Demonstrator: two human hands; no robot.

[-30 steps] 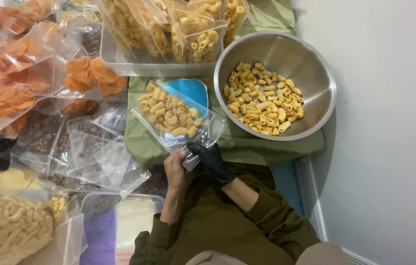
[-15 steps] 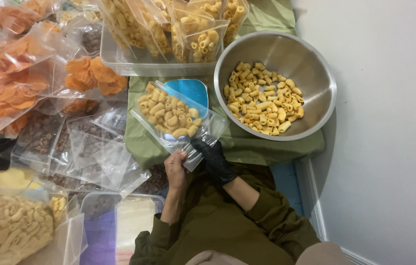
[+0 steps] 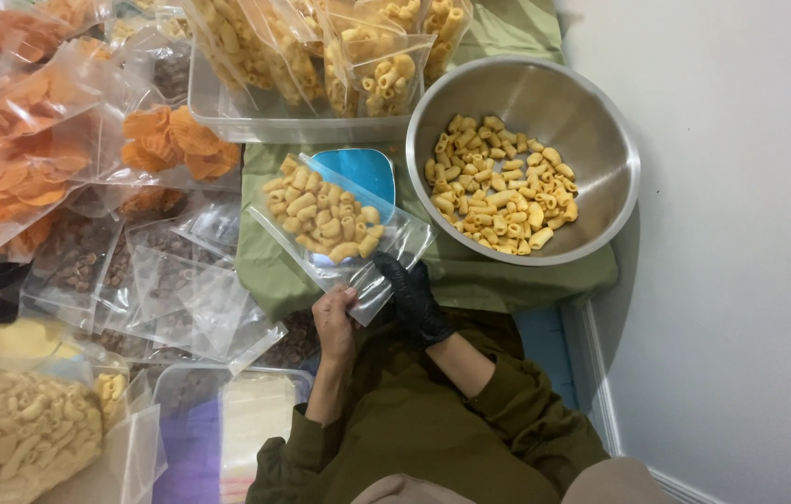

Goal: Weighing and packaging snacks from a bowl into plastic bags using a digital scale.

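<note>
A: What do the fingers hold?
B: The bare left hand [image 3: 334, 322] and gloved right hand [image 3: 411, 296] pinch shut on the mouth of the clear zip bag of macaroni snacks [image 3: 332, 217].
A: How far along?
B: Filled; the seal looks half-pressed. Beyond the fingers, the steel bowl [image 3: 601, 131] still holds more.

White wall, blue floor, green-covered counter

A plain white wall [image 3: 741, 233] fills the right side of the frame, evenly lit, with a white baseboard [image 3: 601, 392] running along its foot toward the lower right. Beside it, a narrow strip of blue floor [image 3: 545, 345] shows. A wrinkled olive-green cloth [image 3: 507, 275] covers the counter at centre.
</note>
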